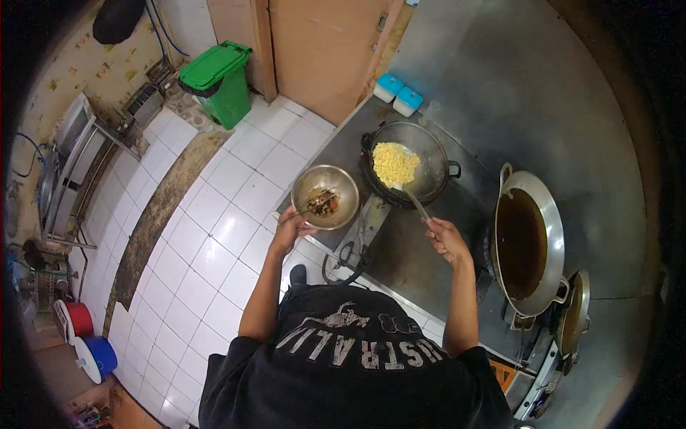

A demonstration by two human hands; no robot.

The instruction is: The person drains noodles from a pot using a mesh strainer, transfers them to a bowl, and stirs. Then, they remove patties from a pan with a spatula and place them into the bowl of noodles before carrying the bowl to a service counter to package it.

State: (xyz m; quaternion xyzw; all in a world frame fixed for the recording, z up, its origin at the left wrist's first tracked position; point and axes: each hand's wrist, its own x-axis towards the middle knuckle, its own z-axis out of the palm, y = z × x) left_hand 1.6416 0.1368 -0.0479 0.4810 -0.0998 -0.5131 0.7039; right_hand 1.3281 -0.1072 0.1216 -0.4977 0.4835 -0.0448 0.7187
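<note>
My left hand (289,230) grips the near-left rim of a round metal bowl (341,182). Inside the bowl lies a small heap of dark and reddish bits (325,203), with what looks like a thin utensil handle leaning by my fingers. My right hand (447,239) is closed around the handle of a spatula (419,205), whose blade reaches into a dark wok (429,151) on the stove. Yellow crumbled food (394,164), which looks like scrambled egg or diced tofu, is gathered at the wok's left side and touches the blade.
Right of my right arm stands a large metal wok of dark liquid (520,247), with another pan (572,322) beyond it. Two blue-lidded tubs (407,101) sit at the counter's back. A black hose (346,266) hangs at the counter edge. A green bin (227,93) stands by the door.
</note>
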